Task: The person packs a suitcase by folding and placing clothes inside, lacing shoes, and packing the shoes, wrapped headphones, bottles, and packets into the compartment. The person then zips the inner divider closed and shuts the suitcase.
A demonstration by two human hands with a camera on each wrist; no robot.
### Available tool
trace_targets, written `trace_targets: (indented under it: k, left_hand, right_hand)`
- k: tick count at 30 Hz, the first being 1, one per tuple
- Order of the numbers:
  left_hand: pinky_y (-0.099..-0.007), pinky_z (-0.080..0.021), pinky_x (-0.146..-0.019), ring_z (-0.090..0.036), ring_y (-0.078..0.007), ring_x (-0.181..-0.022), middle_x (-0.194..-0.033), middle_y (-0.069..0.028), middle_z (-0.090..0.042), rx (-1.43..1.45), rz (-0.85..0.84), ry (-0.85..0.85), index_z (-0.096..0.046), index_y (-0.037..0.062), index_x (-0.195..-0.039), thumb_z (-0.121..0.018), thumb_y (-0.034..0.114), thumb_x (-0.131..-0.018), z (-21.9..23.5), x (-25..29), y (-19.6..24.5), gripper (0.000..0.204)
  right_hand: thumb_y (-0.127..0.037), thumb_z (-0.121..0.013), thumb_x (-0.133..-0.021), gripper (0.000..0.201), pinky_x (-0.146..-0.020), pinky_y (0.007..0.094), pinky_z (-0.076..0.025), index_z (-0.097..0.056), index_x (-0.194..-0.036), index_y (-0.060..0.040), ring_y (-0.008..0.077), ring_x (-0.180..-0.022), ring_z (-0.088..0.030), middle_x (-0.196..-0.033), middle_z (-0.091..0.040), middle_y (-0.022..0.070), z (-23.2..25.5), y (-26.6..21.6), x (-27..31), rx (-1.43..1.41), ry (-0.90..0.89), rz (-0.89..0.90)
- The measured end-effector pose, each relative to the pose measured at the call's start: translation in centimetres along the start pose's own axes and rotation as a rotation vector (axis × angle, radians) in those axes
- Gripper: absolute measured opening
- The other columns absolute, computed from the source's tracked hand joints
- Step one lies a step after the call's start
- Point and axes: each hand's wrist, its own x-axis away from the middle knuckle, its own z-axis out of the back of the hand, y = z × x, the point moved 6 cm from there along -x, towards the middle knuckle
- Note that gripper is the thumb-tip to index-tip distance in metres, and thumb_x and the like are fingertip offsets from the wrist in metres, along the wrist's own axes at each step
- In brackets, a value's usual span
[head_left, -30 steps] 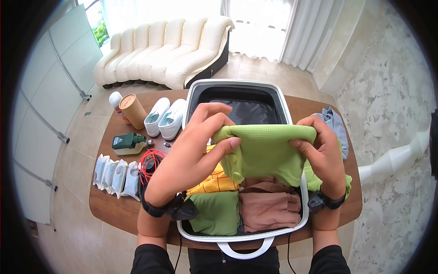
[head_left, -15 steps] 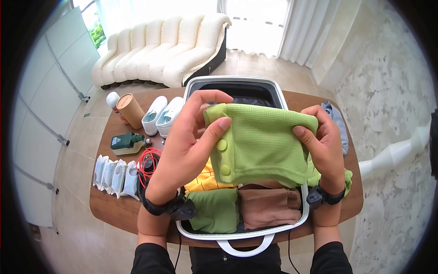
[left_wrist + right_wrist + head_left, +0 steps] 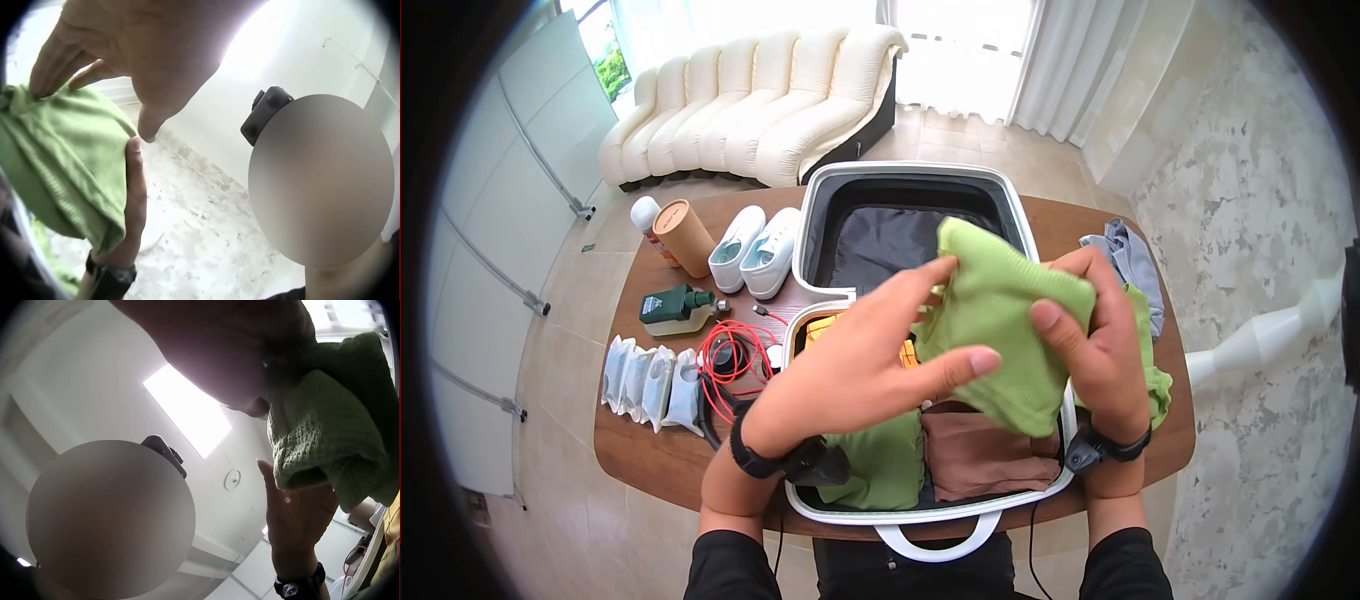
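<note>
A folded light green waffle-knit garment (image 3: 1010, 330) is held up over the suitcase (image 3: 930, 522). My right hand (image 3: 1100, 340) grips its right edge, thumb in front and fingers behind. On the other side my left hand (image 3: 870, 350) has its thumb stretched out and its fingertips at the garment's left side, as the left wrist view also shows. Below, in the suitcase's near half, lie a folded dark green garment (image 3: 870, 465), a folded brown garment (image 3: 985, 455) and a yellow checked one (image 3: 820, 330), partly hidden by my left hand.
Left on the table are white shoes (image 3: 770, 255), a cardboard tube (image 3: 684, 238), a spray can (image 3: 646, 215), a green-topped bottle (image 3: 678, 310), a red cable (image 3: 710, 375) and several tissue packs (image 3: 640, 385). Right of the suitcase lie a grey-blue garment (image 3: 1135, 260) and light green cloth (image 3: 1158, 385).
The green garment has turned and tilted, its buttons now out of sight. My left hand has loosened its pinch and moved down and right across it; my right hand keeps holding it.
</note>
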Motion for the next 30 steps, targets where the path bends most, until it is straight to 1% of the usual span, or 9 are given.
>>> trace_targets:
  k: [3,9,13,16,18,21,24,26,30]
  left_hand:
    - [-0.0374,-0.045,-0.110,-0.057,-0.0255,-0.133,-0.140,-0.0168,-0.060,0.159,-0.060,-0.178,-0.043,-0.0030,-0.151,-0.084,0.033,-0.090,-2.1,-0.2,0.8,0.082]
    - [-0.0339,-0.050,-0.104,-0.064,-0.0189,-0.121,-0.129,-0.0116,-0.068,0.228,0.038,-0.174,-0.052,0.0008,-0.145,-0.084,0.014,-0.086,-1.1,-0.1,1.4,0.068]
    - [-0.0333,-0.052,-0.099,-0.068,-0.0175,-0.113,-0.121,-0.0104,-0.072,0.210,-0.010,-0.089,-0.060,-0.0003,-0.136,-0.077,0.006,-0.088,-0.1,-0.2,1.2,0.051]
    - [-0.0327,-0.053,-0.098,-0.069,-0.0169,-0.111,-0.119,-0.0109,-0.073,0.174,-0.078,-0.042,-0.065,-0.0019,-0.130,-0.075,0.000,-0.087,0.2,-0.2,1.1,0.045]
    - [-0.0308,-0.054,-0.096,-0.069,-0.0167,-0.109,-0.118,-0.0097,-0.072,0.121,-0.249,0.015,-0.065,-0.0025,-0.130,-0.075,-0.002,-0.085,0.3,-0.1,1.5,0.046]
    - [-0.0308,-0.055,-0.095,-0.068,-0.0162,-0.108,-0.120,-0.0078,-0.069,0.175,-0.149,0.135,-0.067,-0.0009,-0.125,-0.076,-0.002,-0.086,0.9,-0.2,1.5,0.040]
    - [-0.0302,-0.056,-0.092,-0.065,-0.0134,-0.108,-0.120,-0.0060,-0.067,0.238,-0.052,0.240,-0.066,0.0015,-0.123,-0.074,0.003,-0.092,2.2,0.0,1.5,0.032]
    - [-0.0286,-0.053,-0.091,-0.063,-0.0113,-0.105,-0.119,-0.0060,-0.067,0.238,-0.046,0.329,-0.065,0.0008,-0.121,-0.072,0.005,-0.094,3.9,0.8,2.3,0.029]
    - [-0.0272,-0.051,-0.088,-0.061,-0.0106,-0.098,-0.113,-0.0065,-0.065,0.294,-0.088,0.463,-0.065,-0.0015,-0.117,-0.069,0.008,-0.095,6.3,2.0,2.6,0.024]
  right_hand:
    - [-0.019,-0.073,-0.100,0.027,-0.085,0.0257,-0.049,-0.058,-0.117,-0.0033,0.0085,-0.097,-0.059,-0.105,-0.064,0.0034,-1.7,-0.2,0.6,-0.030,-0.131,0.025]
    - [-0.006,-0.077,-0.093,0.038,-0.095,0.0290,-0.050,-0.054,-0.123,-0.0038,0.0120,-0.110,-0.060,-0.122,-0.062,0.0084,-3.0,0.0,1.1,-0.295,-0.328,0.033]
    - [-0.004,-0.081,-0.083,0.054,-0.099,0.0329,-0.052,-0.054,-0.130,-0.0046,0.0181,-0.114,-0.064,-0.127,-0.062,0.0114,-1.5,-0.4,-0.1,0.079,-0.031,0.300]
    - [-0.006,-0.083,-0.080,0.071,-0.100,0.0339,-0.052,-0.050,-0.142,-0.0041,0.0209,-0.119,-0.064,-0.136,-0.060,0.0121,-2.2,-0.4,-0.6,0.116,-0.102,0.194]
    - [-0.006,-0.081,-0.081,0.071,-0.098,0.0341,-0.053,-0.052,-0.145,-0.0027,0.0229,-0.116,-0.067,-0.133,-0.066,0.0129,-2.6,0.2,-0.4,-0.002,-0.177,0.097]
    - [-0.005,-0.075,-0.086,0.036,-0.088,0.0352,-0.057,-0.067,-0.121,0.0017,0.0259,-0.099,-0.075,-0.108,-0.076,0.0161,-1.8,0.2,-0.2,0.276,-0.137,0.112]
    - [-0.005,-0.073,-0.089,0.031,-0.087,0.0336,-0.056,-0.067,-0.118,0.0031,0.0220,-0.099,-0.074,-0.107,-0.075,0.0158,1.0,1.0,-0.5,0.331,0.003,0.044]
    - [-0.007,-0.069,-0.099,0.026,-0.091,0.0291,-0.053,-0.065,-0.123,0.0014,0.0126,-0.102,-0.068,-0.111,-0.072,0.0068,3.2,1.7,-0.9,0.112,0.078,-0.051]
    - [-0.009,-0.065,-0.104,0.028,-0.093,0.0284,-0.053,-0.060,-0.129,0.0014,0.0116,-0.104,-0.066,-0.116,-0.069,0.0033,4.6,3.3,-1.9,-0.113,0.077,-0.109]
